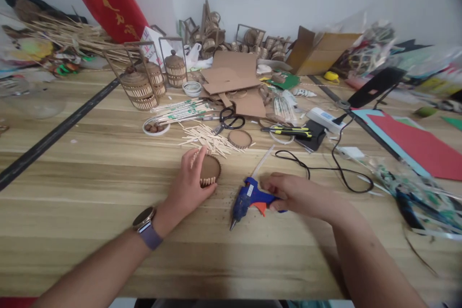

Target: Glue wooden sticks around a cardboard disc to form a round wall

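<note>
The right hand [294, 195] covers the glue gun's [249, 198] handle, the left hand [189, 183] hides part of the disc [210, 169], and the frame's edges blur.

Bright, even daylight fills the frame, with only soft, faint shadows under the forearms on the wooden table [108, 187]. The centre is fairly sharp, while the right edge and lower right corner smear into blur. Wide-angle distortion bends the edges.

You're in a craft workshop: your wooden worktop [90, 192] is strewn with a glue gun [249, 198], scissors [227, 122], toothpicks [205, 137], cardboard pieces [234, 77] and finished stick baskets [139, 89].
</note>
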`<state>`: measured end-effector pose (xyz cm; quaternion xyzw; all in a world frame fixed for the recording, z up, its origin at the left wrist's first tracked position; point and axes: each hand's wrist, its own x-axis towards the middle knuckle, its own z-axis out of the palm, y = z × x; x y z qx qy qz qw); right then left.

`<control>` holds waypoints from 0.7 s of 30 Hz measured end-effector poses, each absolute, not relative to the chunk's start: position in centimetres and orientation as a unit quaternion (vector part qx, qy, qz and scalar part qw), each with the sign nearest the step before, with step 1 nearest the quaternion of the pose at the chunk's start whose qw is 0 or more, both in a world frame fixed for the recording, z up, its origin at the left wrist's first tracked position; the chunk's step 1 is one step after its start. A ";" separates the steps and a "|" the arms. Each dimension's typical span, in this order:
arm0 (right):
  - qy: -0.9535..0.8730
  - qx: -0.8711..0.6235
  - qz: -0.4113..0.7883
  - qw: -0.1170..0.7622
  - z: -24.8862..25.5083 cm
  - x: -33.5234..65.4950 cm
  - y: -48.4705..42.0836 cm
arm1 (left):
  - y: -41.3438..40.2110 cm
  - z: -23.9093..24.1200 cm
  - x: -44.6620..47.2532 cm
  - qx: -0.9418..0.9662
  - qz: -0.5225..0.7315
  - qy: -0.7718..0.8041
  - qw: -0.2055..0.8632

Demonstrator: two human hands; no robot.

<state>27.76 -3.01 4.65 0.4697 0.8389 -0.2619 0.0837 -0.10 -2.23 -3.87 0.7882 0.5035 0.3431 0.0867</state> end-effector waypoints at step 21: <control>0.774 0.464 -0.366 -0.226 3.5 28.6 -2.6 | -1.7 -4.3 -1.0 0.806 0.343 0.481 0.033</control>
